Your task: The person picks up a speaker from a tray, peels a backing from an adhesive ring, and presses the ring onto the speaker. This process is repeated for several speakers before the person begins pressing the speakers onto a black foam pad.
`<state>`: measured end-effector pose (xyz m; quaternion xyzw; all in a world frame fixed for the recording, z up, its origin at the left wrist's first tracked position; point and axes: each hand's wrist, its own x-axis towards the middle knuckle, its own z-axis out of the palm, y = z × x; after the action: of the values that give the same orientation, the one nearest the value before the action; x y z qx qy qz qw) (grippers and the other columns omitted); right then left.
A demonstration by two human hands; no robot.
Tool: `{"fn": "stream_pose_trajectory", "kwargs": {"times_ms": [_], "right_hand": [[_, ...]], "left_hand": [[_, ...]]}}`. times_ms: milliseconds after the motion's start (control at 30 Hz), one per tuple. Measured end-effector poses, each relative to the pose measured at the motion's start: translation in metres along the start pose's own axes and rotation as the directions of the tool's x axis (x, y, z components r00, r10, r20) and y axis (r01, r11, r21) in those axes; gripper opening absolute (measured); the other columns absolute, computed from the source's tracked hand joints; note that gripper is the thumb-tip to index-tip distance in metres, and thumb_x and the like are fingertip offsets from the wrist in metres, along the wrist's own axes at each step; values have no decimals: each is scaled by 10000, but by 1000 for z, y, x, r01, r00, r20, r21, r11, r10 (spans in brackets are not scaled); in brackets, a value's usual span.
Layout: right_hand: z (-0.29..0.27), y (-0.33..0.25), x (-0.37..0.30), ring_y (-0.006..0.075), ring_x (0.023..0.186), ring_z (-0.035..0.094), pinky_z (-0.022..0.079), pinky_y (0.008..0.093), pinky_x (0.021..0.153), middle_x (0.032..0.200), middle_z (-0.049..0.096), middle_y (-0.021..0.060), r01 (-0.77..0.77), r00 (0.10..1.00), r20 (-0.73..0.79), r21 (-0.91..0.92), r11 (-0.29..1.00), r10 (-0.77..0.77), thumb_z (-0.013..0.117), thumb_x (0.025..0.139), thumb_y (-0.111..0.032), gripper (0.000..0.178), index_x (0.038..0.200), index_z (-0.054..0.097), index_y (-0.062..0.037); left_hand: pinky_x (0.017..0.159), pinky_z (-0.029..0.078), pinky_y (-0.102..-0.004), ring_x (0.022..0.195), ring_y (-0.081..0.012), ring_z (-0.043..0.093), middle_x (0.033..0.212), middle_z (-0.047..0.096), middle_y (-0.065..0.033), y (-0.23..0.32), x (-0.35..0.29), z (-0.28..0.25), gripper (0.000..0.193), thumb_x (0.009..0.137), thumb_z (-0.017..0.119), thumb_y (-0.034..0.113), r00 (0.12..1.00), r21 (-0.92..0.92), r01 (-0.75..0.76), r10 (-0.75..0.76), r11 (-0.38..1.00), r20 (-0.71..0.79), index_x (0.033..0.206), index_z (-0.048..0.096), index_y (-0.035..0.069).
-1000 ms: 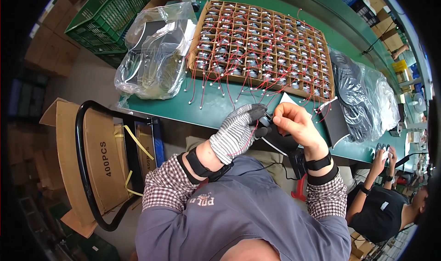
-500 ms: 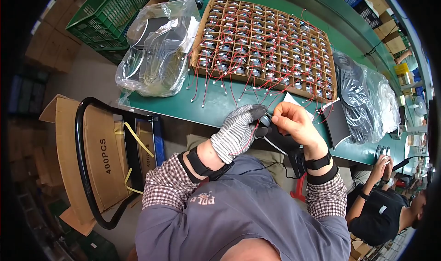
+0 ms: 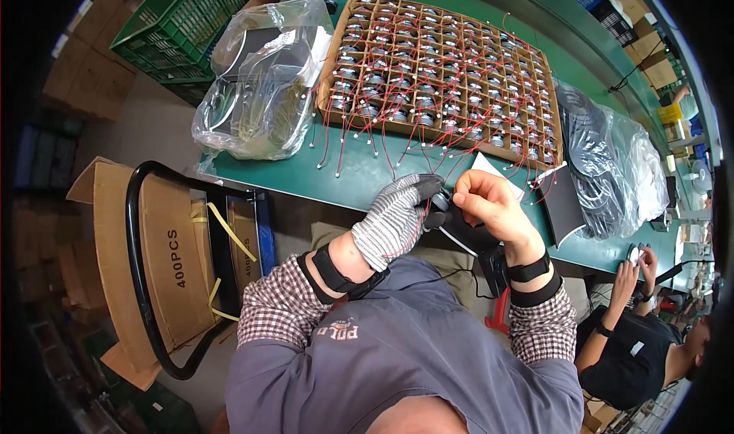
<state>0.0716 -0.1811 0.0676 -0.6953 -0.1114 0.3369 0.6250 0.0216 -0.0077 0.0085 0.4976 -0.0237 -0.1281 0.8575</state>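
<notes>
In my left hand [image 3: 400, 211], which wears a striped glove with dark fingertips, is a small round speaker [image 3: 441, 201]. Thin red wire hangs down from it along the glove. My bare right hand [image 3: 489, 202] is closed in a pinch at the speaker's right side; what lies between thumb and forefinger is too small to make out. Just beyond both hands, a cardboard tray [image 3: 440, 134] with dividers holds many similar speakers, their red wires with white plugs trailing over its front edge. Below my hands there is a black sheet-like piece [image 3: 472, 235], partly hidden.
Clear plastic bags with dark parts lie left [image 3: 264, 82] and right [image 3: 608, 163] on the green table [image 3: 336, 182]. A curved black panel [image 3: 562, 208] rests near the right bag. At left stand a black-framed chair [image 3: 136, 258] and a cardboard box [image 3: 172, 258]. A co-worker [image 3: 631, 350] sits at right.
My hands stay almost in place, with the speaker turned slightly between them. At right, the co-worker's hands have shifted and now hold a small pale round thing.
</notes>
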Motion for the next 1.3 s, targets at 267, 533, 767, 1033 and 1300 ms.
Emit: {"fn": "stream_pose_trajectory", "kwargs": {"times_ms": [267, 533, 767, 1033, 1300], "right_hand": [[0, 3, 2, 34, 511, 435, 336, 176, 455, 611, 476, -47, -18, 1000, -9, 6, 1000, 18, 597, 816, -134, 131, 747, 509, -64], [0, 6, 4, 26, 519, 423, 327, 177, 462, 623, 479, -51, 24, 999, -34, -129, 991, -28, 593, 815, -122, 126, 736, 517, -59], [3, 3, 2, 26, 552, 433, 333, 180, 482, 643, 501, -48, 56, 996, -54, -282, 958, -74, 596, 815, -124, 110, 745, 545, -56], [-20, -20, -7, 38, 523, 424, 318, 187, 473, 621, 508, -39, 268, 894, -391, 77, 960, -218, 632, 815, -174, 167, 737, 547, -52], [-9, -30, -26, 73, 489, 435, 340, 225, 452, 548, 507, -11, 149, 905, -186, -704, 694, -383, 682, 768, -194, 310, 567, 505, -38]], "left_hand": [[702, 503, -237, 803, -147, 565, 936, 550, -66, -1, -1, -1, 394, 715, 587, -138, 998, 133, -56, 52, 989, 33, 1076, 552, 17], [702, 511, -247, 844, -138, 565, 949, 553, -70, -3, -2, 1, 383, 735, 589, -114, 998, 30, -52, 53, 998, -27, 1092, 541, 16], [675, 518, -260, 830, -150, 585, 937, 577, -82, 13, -2, 10, 322, 793, 613, 9, 940, -423, 251, -323, 871, -106, 1102, 522, 11], [659, 519, -258, 780, -153, 596, 939, 593, -91, 33, -3, 9, 339, 791, 626, 28, 961, -235, 35, -97, 971, -260, 1104, 504, -12], [698, 497, -249, 803, -128, 559, 917, 587, -74, 39, -5, 11, 366, 760, 640, -23, 891, 195, -289, 338, 937, -303, 1097, 496, -26]]}}
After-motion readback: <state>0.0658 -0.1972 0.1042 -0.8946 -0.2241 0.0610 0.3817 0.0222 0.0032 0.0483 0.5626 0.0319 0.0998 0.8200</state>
